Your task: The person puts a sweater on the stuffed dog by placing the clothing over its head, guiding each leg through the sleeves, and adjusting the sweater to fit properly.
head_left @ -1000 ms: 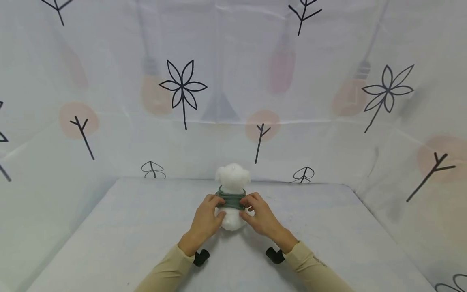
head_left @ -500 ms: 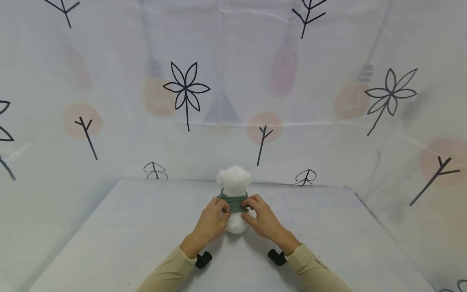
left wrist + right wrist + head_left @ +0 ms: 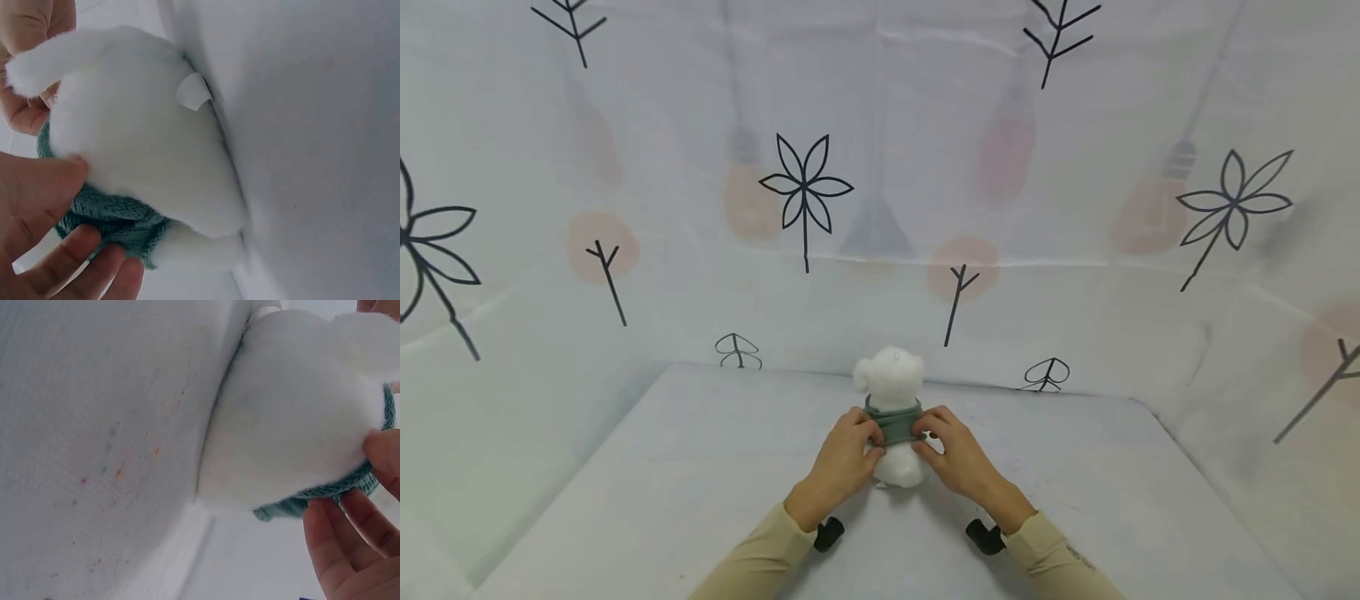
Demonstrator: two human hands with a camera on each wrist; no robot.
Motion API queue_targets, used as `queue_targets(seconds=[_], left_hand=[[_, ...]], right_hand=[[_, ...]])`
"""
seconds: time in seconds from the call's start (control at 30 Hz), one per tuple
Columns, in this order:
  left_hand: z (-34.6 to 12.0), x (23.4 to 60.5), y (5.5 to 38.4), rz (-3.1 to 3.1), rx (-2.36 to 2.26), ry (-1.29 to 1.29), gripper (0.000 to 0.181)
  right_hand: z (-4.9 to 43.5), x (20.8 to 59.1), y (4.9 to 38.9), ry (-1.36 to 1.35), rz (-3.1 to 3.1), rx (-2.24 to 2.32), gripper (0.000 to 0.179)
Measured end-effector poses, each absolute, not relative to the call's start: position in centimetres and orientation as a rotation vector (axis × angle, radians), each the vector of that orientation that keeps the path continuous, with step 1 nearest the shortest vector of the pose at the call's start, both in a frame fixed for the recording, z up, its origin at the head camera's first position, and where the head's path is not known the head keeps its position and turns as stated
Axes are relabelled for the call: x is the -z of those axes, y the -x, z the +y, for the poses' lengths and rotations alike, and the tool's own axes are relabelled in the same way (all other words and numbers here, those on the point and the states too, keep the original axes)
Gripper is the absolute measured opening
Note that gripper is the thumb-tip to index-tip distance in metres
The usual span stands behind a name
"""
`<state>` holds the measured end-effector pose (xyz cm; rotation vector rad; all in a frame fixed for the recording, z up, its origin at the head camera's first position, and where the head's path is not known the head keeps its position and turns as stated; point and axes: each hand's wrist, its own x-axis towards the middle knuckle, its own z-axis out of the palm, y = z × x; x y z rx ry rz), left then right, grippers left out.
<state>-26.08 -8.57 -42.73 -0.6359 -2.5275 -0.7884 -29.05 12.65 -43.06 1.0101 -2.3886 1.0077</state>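
Observation:
A white plush animal (image 3: pixel 900 468) sits upright on the table with its back to the head view. Round its upper body is a green knitted garment (image 3: pixel 898 426), like a small sweater. At the left side my left hand (image 3: pixel 841 458) pinches the garment's lower edge; in the left wrist view, the thumb lies by the white fur and the fingers are on the green knit (image 3: pixel 119 228). My right hand (image 3: pixel 964 460) pinches the right side, its fingertips under the knit (image 3: pixel 337 487) in the right wrist view. The plush's front is hidden from the head view.
The white-covered table (image 3: pixel 715 467) reaches back to a patterned white curtain (image 3: pixel 820 308). A small white tag (image 3: pixel 195 92) sticks out at the plush's base. Dark wrist-worn devices (image 3: pixel 985 537) sit under both wrists. Small coloured specks (image 3: pixel 119 473) mark the table cover.
The head view has shifted, so everything appears farther right. The garment's folds across the back look flatter, and its lower edge sits slightly lower. Both hands keep their grip at its sides.

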Motion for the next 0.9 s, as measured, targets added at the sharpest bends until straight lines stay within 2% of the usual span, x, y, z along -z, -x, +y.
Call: queue_targets(seconds=[0.43,0.67,0.9], left_hand=[[-9.6,41.1,25.7,-2.786,0.729,0.824,0.014],[-9.5,41.1,26.6,-2.524,0.801,0.702,0.004],[-8.7,41.3,28.4,-2.363,0.728,0.594,0.011]], right_hand=[[14.1,41.5,28.7,-1.288,-2.646,-0.866,0.014],[13.9,41.2,29.4,-1.169,-2.545,-0.93,0.006],[12.4,40.9,31.5,-1.049,-2.385,-0.844,0.017]])
